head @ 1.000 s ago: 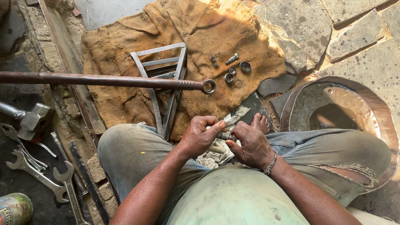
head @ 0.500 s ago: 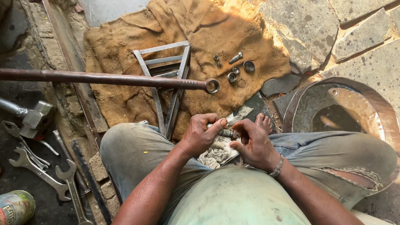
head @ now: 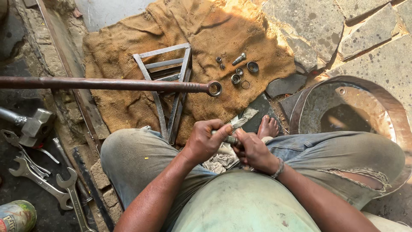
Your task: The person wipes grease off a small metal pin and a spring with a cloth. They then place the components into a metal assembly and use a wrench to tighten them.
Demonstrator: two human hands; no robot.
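Note:
My left hand (head: 206, 141) and my right hand (head: 253, 150) meet above my lap, both gripping a short metal bolt-like part (head: 230, 138) between them. A dirty rag (head: 223, 157) hangs under the hands. Most of the part is hidden by my fingers. I sit with knees apart, one bare foot (head: 269, 126) showing ahead of my hands.
A burlap sack (head: 223, 34) ahead holds a triangular metal frame (head: 165, 86), small bolts, nuts and rings (head: 238, 71). A long rusty rod (head: 107, 83) with an eye end crosses it. A hammer (head: 32, 126) and spanners (head: 38, 178) lie left. A round metal basin (head: 386, 111) sits right.
Both hands stay together on the part, turning slightly; the view has shifted a little. Nothing on the sack has moved.

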